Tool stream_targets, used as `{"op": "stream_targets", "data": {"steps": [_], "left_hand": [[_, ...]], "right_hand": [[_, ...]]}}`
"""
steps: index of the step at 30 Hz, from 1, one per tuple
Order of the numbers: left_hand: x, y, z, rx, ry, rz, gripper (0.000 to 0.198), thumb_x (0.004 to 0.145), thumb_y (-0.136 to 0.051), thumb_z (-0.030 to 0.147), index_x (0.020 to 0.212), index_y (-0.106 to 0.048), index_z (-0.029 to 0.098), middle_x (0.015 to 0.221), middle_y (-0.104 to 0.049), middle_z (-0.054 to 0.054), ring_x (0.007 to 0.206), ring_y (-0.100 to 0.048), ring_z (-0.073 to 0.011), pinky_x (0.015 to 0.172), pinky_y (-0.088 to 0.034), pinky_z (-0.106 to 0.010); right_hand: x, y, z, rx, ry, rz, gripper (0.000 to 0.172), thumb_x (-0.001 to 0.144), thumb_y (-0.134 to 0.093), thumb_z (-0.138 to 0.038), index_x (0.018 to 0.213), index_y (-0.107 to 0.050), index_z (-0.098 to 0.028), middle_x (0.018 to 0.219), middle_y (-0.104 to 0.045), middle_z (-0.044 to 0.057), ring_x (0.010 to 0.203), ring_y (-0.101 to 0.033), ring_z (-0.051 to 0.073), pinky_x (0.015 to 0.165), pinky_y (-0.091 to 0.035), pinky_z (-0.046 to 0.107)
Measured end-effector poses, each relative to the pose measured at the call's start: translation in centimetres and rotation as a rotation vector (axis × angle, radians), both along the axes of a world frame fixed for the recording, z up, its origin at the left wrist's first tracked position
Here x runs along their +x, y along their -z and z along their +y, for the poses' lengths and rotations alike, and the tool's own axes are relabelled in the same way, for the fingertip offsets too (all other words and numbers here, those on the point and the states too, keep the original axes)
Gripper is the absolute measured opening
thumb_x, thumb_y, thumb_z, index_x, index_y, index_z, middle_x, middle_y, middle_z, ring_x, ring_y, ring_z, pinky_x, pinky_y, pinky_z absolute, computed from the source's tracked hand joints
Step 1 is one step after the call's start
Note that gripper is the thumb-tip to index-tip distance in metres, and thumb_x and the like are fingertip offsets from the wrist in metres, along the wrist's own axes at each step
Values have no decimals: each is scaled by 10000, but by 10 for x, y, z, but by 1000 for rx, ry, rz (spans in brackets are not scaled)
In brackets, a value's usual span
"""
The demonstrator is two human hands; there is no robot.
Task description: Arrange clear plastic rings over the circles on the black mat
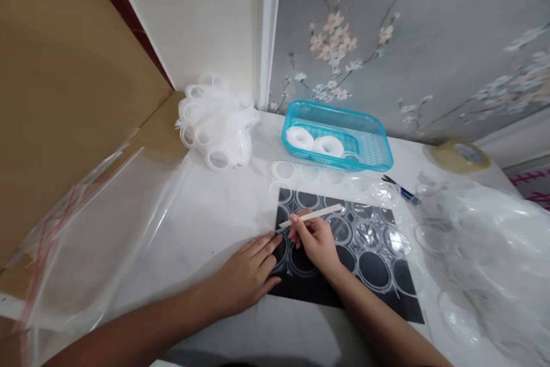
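Note:
My right hand pinches a slim white pen-shaped tool, its dark tip pointing left and down at the left edge of a black sheet. Whether it is a pen or a blade I cannot tell. Clear plastic film with rows of whitish rings lies over the black sheet. My left hand rests flat, fingers stretched out, with its fingertips on the film's left edge close to the tool's tip. More clear film with rings extends beyond the sheet's far edge.
A blue plastic basket holding white rings stands at the back. Left of it is a heap of white rings. Clear plastic bags lie at left. A pile of clear film, blue-handled snips and a tape roll are at right.

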State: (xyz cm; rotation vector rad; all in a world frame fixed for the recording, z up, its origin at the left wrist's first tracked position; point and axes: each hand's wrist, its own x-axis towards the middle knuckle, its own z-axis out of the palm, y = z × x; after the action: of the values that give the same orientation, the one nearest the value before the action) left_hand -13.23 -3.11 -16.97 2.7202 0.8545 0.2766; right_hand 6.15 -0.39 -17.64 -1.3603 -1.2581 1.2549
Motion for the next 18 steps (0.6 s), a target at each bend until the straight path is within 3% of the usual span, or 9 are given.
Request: {"op": "stream_targets", "data": {"steps": [3, 8, 10, 13, 18], "left_hand": [[0, 0, 1, 7, -14, -4, 273, 894, -527, 298, 1068, -562, 89, 1366, -472, -200, 1276, -440, -312, 1018, -428, -445], [1, 1, 2, -45, -38, -68, 299, 861, -578, 317, 1061, -566, 95, 1326, -505, -206, 1273, -440, -315, 1020, -431, -459], [0, 2, 2, -64, -60, -85, 343, 849, -592, 336, 1094, -560, 98, 1296, -531, -199, 1265, -448, -315, 1015, -438, -461], [0, 3, 2, -76, -71, -92, 420, 837, -604, 349, 1162, -535, 92, 1309, -519, -197, 1271, -439, -318, 1024, -434, -461], [-3, 5, 4, -116, -56, -91, 435, 801, -637, 390, 1115, -574, 96, 1293, -532, -184, 1281, -423, -325, 1057, -403, -463]], "right_hand": [[4, -1, -3, 90, -48, -131, 226, 891, -533, -380, 792, -613, -194, 598, -611, -3, 469, -554, 115, 448, -440, 228], [10, 0, -1, 534, -218, -451, 85, 863, -583, -227, 891, -663, -219, 963, -667, 78, 921, -623, 203, 805, -516, 367], [10, 2, 2, 651, -310, -526, 97, 876, -556, -187, 914, -640, -216, 1040, -677, 77, 1082, -583, 229, 943, -465, 449], [10, 4, 5, 757, -415, -671, 117, 898, -513, -155, 918, -613, -213, 1040, -709, 48, 1257, -477, 267, 1088, -275, 594], [8, 3, -2, 887, -484, -897, 124, 895, -506, -145, 936, -612, -195, 1108, -694, 64, 1326, -388, 321, 1085, -95, 705]]}}
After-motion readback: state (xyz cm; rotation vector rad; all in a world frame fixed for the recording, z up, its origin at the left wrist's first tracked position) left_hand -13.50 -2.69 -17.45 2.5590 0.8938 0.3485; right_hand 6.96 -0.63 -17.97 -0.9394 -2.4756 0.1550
